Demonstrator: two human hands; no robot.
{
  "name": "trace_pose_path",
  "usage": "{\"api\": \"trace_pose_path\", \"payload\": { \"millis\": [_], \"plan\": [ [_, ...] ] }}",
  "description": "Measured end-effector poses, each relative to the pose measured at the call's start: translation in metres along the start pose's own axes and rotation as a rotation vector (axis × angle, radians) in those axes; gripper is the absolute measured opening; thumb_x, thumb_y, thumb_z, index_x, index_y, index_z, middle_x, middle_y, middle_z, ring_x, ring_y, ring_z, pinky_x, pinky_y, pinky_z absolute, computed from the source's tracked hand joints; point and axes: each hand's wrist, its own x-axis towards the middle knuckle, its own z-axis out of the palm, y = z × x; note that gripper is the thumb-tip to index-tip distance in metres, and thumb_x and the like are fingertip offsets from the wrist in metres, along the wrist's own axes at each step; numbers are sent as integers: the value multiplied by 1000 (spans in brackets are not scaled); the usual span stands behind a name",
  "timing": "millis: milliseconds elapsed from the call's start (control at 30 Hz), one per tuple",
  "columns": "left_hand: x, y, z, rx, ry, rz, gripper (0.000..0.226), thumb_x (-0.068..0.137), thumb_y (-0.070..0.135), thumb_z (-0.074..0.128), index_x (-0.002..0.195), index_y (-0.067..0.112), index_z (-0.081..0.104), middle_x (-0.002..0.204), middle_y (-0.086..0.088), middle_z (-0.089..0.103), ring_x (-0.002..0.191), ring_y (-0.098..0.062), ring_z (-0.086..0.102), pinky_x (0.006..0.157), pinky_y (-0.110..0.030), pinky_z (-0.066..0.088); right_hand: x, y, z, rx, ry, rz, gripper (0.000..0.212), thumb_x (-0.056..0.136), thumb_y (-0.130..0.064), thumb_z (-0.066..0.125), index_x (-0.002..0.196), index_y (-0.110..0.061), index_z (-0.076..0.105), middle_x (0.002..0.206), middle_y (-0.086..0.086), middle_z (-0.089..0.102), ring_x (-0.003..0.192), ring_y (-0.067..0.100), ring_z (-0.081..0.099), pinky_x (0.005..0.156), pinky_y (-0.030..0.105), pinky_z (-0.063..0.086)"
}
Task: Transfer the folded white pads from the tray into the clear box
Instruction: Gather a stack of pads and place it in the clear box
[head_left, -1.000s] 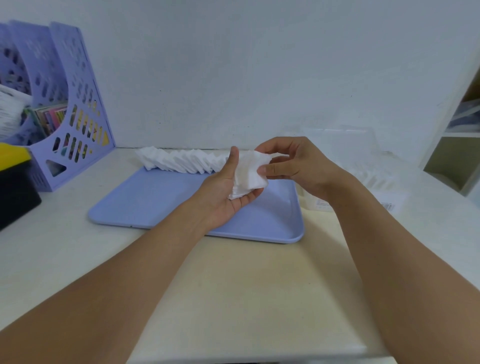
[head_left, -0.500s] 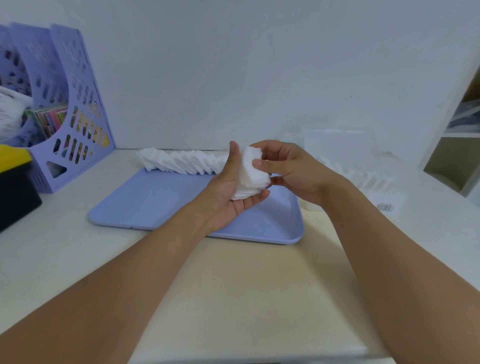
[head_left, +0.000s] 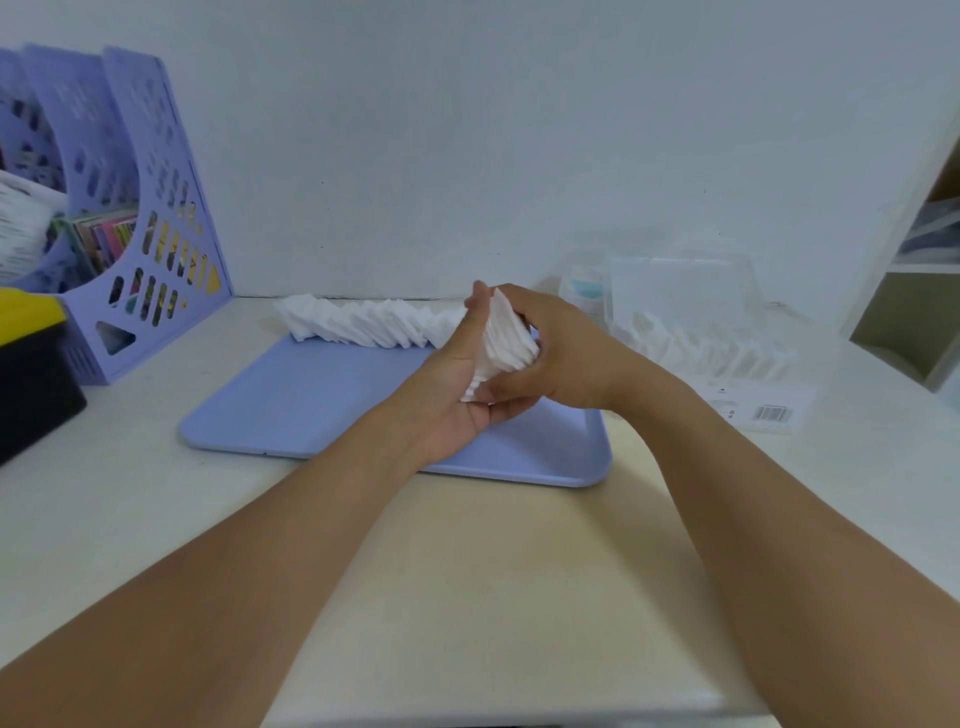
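A small stack of folded white pads (head_left: 506, 340) is squeezed between my two hands above the right part of the lilac tray (head_left: 311, 405). My left hand (head_left: 457, 384) cups the stack from the left and below, thumb up. My right hand (head_left: 561, 353) wraps its fingers round the stack from the right. A row of several more folded pads (head_left: 363, 325) leans along the tray's far edge. The clear box (head_left: 691, 332) stands to the right of the tray with its lid up and several pads inside.
A lilac file holder (head_left: 150, 249) with books stands at the far left, with a black and yellow box (head_left: 26, 358) in front of it. A white shelf unit (head_left: 919, 291) rises at the right. A barcode label (head_left: 771, 413) lies by the clear box.
My right hand has closed in from the right and now wraps the stack. The pads have turned more upright and are pressed tighter between both hands.
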Motion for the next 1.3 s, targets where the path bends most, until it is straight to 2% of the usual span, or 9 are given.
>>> {"api": "trace_pose_path", "payload": {
  "millis": [100, 200, 333, 467, 633, 800, 900, 1133, 1300],
  "plan": [
    [-1, 4, -2, -26, -36, -44, 65, 85, 70, 49, 117, 18, 70, 129, -8, 69, 112, -22, 66, 99, -37, 50, -2, -1, -2, -3, 12, -9, 74, 55, -27, 98, 119, -23, 60, 104, -4, 69, 99, 18, 66, 85, 46, 56],
    [-3, 6, -7, -24, -84, -75, 68, 90, 67, 47, 134, 17, 61, 128, -8, 69, 110, -20, 69, 82, -32, 59, -2, -5, 1, -43, 32, -23, 79, 50, -22, 99, 119, -21, 60, 102, -5, 68, 95, 14, 65, 79, 35, 56],
    [-4, 12, -10, -171, -176, -101, 76, 80, 64, 55, 138, 14, 56, 133, -14, 65, 117, -29, 66, 94, -50, 56, -2, -7, 0, 79, 123, -45, 60, 56, -20, 99, 105, -14, 66, 94, -1, 71, 90, 16, 68, 77, 34, 56],
    [-5, 10, -11, -227, -164, -50, 56, 79, 40, 65, 125, 7, 61, 120, -17, 71, 105, -29, 72, 85, -46, 61, -5, -7, -5, 317, 98, -27, 62, 59, -3, 96, 112, -5, 65, 104, 15, 72, 97, 24, 71, 82, 36, 60],
    [-7, 5, -8, -201, -124, -78, 46, 77, 31, 69, 118, 11, 67, 114, -6, 74, 96, -17, 74, 71, -24, 61, -3, -7, 2, 144, 49, -62, 119, 48, -14, 101, 147, -34, 39, 135, -9, 55, 122, 5, 56, 99, 23, 51],
    [-7, 4, -8, -197, -87, -76, 45, 72, 26, 72, 114, 8, 66, 102, -7, 76, 85, -16, 75, 65, -22, 60, -2, -6, 3, 121, 114, -81, 101, 51, -18, 97, 140, -29, 51, 115, -10, 64, 103, 10, 63, 86, 32, 57],
    [-7, 6, -8, -233, -103, -71, 47, 74, 31, 71, 117, 13, 66, 111, -6, 75, 95, -19, 74, 73, -28, 62, -2, -7, 6, 121, 72, -78, 106, 51, -16, 98, 143, -29, 48, 116, -14, 63, 105, 6, 62, 87, 24, 55],
    [-6, 2, -9, -159, -43, -25, 64, 69, 35, 74, 128, 14, 62, 112, -9, 75, 96, -22, 74, 69, -41, 62, -3, -10, 12, -26, 132, -94, 73, 65, -26, 94, 129, -24, 58, 108, -13, 69, 97, 1, 63, 80, 19, 50],
    [-5, 0, -8, -51, -66, -65, 32, 70, 15, 73, 102, 14, 69, 84, -1, 76, 72, -12, 73, 63, -23, 60, -5, -8, 12, -42, -154, -4, 103, 69, -18, 89, 154, -22, 31, 140, -1, 50, 129, 15, 50, 105, 30, 45]
  ]
}}
